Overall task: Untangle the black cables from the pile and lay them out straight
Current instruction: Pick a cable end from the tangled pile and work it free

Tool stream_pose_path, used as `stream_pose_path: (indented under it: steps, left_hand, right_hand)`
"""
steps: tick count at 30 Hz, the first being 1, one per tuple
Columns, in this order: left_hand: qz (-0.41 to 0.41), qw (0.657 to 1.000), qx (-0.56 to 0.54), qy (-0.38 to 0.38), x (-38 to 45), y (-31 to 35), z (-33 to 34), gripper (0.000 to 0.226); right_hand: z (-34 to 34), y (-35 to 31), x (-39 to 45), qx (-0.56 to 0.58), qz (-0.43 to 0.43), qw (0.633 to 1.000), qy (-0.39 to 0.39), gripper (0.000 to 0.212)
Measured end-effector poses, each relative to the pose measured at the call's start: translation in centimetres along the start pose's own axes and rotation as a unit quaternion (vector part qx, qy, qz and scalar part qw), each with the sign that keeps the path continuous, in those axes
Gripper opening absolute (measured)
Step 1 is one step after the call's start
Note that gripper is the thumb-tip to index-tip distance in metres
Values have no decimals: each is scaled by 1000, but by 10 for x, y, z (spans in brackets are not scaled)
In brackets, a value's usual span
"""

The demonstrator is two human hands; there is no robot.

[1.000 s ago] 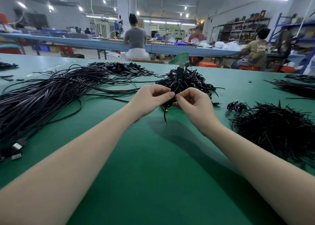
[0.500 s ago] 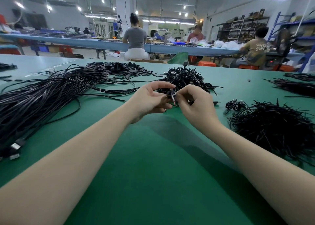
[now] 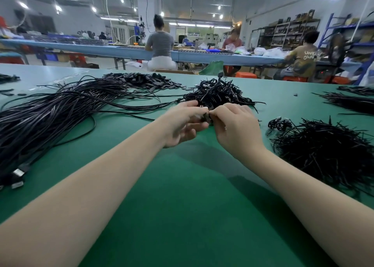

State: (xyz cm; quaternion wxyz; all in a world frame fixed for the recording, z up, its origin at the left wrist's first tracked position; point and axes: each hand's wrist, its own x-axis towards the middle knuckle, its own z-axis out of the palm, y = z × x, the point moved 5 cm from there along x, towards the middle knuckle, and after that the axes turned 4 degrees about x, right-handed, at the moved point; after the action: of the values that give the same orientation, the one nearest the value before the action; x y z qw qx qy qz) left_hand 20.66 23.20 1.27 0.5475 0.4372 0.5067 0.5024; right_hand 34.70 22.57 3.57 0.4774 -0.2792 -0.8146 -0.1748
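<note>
Table: a big green table (image 3: 182, 206) fills the near part of the view. The top is flat and smooth, and shadows of the arms fall on it.
Room: a large work hall with long bright lights on the ceiling. Behind the green table stands a long blue table (image 3: 125, 51). Three people sit at it. One in a grey top (image 3: 160, 44) has their back to us. Shelves (image 3: 287, 34) with boxes stand at the far right.
Tangled pile: a small heap of black cables (image 3: 219, 93) sits in the middle of the table, just past the hands. The cables are thin, short and shiny, all mixed up, with ends that stick out every way.
Long cables: a thick bunch of long black cables (image 3: 50, 117) lies on the left. They run side by side, with silver plugs (image 3: 18, 177) at the near end.
Right heap: a big messy heap of thin black strands (image 3: 327, 153) lies on the right, near the right arm.
Small bundle: a little curled cable (image 3: 280, 124) lies between the right heap and the hands.
Left hand: the left hand (image 3: 182, 123) pinches a small dark cable piece (image 3: 206, 118) with thumb and first finger. The other fingers are curled loosely below.
Right hand: the right hand (image 3: 234, 125) pinches the same piece from the other side. The fingertips of both hands meet, and the piece is mostly hidden and blurry.
</note>
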Motion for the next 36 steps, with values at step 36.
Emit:
stream_pose_path:
  steps: [36]
  left_hand:
    - [242,944,222,27,-6,5,11,42]
  right_hand:
    - [6,20,-6,69,177,982,-9,10]
